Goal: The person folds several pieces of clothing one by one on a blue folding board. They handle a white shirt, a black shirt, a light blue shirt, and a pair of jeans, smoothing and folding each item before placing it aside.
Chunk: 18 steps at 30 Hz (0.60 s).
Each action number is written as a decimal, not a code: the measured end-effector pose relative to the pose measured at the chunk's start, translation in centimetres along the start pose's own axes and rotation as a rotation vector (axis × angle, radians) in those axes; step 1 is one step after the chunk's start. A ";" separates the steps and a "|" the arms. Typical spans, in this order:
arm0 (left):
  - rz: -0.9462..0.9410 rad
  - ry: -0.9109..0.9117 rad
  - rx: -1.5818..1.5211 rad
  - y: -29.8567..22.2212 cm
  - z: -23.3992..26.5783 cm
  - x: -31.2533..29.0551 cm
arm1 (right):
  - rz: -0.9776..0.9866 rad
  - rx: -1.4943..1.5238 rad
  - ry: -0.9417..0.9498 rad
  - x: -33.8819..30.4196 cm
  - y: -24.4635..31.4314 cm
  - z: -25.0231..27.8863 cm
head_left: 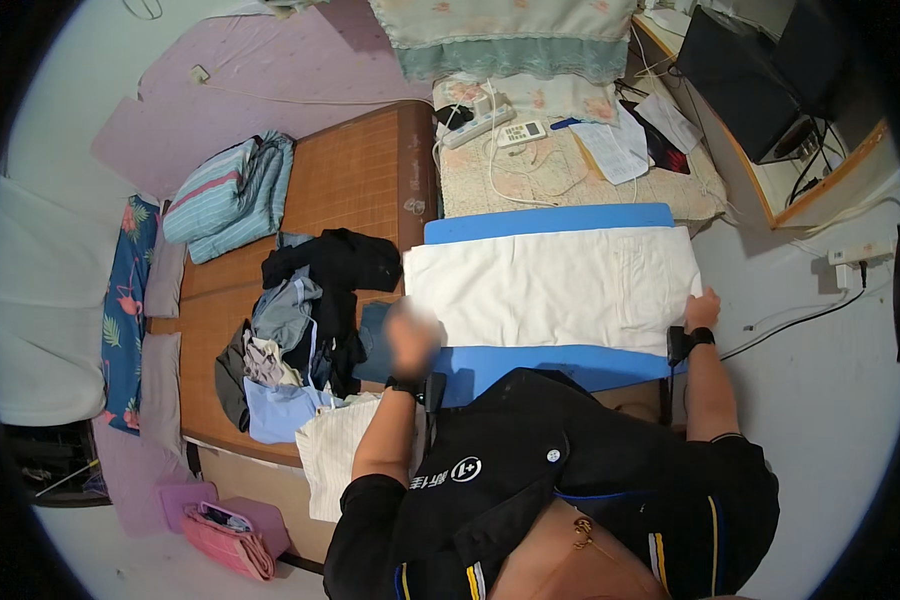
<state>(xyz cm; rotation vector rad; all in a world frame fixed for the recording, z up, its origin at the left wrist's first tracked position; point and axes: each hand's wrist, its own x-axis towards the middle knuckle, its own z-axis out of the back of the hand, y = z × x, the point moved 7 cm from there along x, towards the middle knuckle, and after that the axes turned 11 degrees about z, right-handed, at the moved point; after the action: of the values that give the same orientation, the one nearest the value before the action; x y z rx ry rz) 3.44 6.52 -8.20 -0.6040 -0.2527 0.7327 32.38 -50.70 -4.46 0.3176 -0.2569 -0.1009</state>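
A white garment (pixel 540 290), which looks like folded trousers with pocket stitching near its right end, lies flat across a long blue board (pixel 530 370). My right hand (pixel 703 308) is closed on its lower right corner. At the opposite end, my left hand (pixel 410 335) is by the left edge of the cloth, beside some dark blue denim (pixel 374 340). That hand is smeared, so its fingers do not show. Black bands with small devices are on both wrists.
Left of the board, a pile of clothes (pixel 315 310) lies on a brown mat (pixel 345 175), with a folded striped quilt (pixel 232 195) behind it. A floral-covered surface (pixel 530 175) beyond the board holds a power strip (pixel 477 126), cables, a remote control (pixel 521 133) and papers (pixel 615 145).
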 end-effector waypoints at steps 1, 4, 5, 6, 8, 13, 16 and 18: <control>0.118 -0.004 -0.106 -0.9 1.9 -0.5 | 0.057 -0.132 -0.045 -0.7 2.3 1.6; -0.212 0.003 0.340 2.5 0.1 -0.9 | 0.484 -0.035 -0.199 -2.4 7.4 1.5; -0.432 0.009 0.614 5.0 -2.5 -1.4 | 0.537 0.051 -0.165 -3.3 10.2 1.4; -0.159 0.151 0.169 7.8 -3.5 -0.5 | 0.580 0.123 -0.136 -4.5 12.3 1.3; 0.248 0.371 -0.503 10.9 -6.1 -0.3 | 0.593 0.221 0.043 -6.7 15.0 -0.6; 0.361 0.404 -0.667 8.4 -5.6 0.2 | 0.806 0.400 0.317 -12.8 22.1 -2.2; 0.241 0.284 -0.670 8.3 -4.6 1.2 | 0.828 0.497 0.449 -14.6 24.5 -2.3; 0.165 0.236 -0.690 7.6 -3.8 2.0 | 0.823 0.564 0.480 -15.1 24.7 -2.8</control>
<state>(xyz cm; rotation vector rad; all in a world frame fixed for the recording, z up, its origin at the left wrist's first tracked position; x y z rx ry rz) 2.30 10.76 -15.73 -1.3707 -0.2359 0.7201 20.02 -24.40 -2.62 0.7564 0.0836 0.8666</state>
